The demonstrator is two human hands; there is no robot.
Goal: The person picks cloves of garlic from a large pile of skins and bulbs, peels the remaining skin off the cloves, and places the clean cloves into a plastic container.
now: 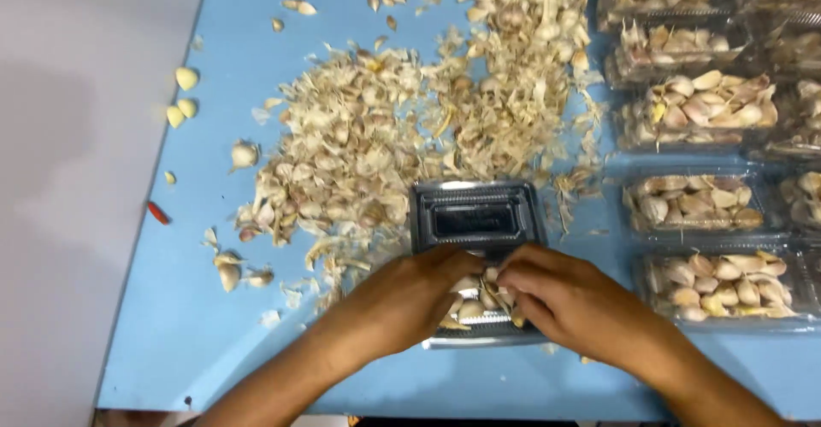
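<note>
Near the front edge of the blue surface (205, 324), in the head view, our two forearms come in from below and angle inward until the hands meet over an open clear plastic clamshell box (476, 222). Our left hand (409, 297) lies palm down, fingers curled together on the garlic cloves (475, 300) in the box's lower half. Our right hand (560, 294) mirrors it, fingertips bunched on the same cloves and touching those of the left. Whether either hand truly grips a clove we cannot tell. The box's lid half stands open just beyond our knuckles.

Counted: two hands and one open box. At the right edge sit several filled clear boxes (699, 200), at least five fully in view, with more cut off. One large heap of garlic skins (410, 128) spreads behind the open box. Three peeled cloves (183, 98) lie apart at far left, near one small red scrap (157, 213).
</note>
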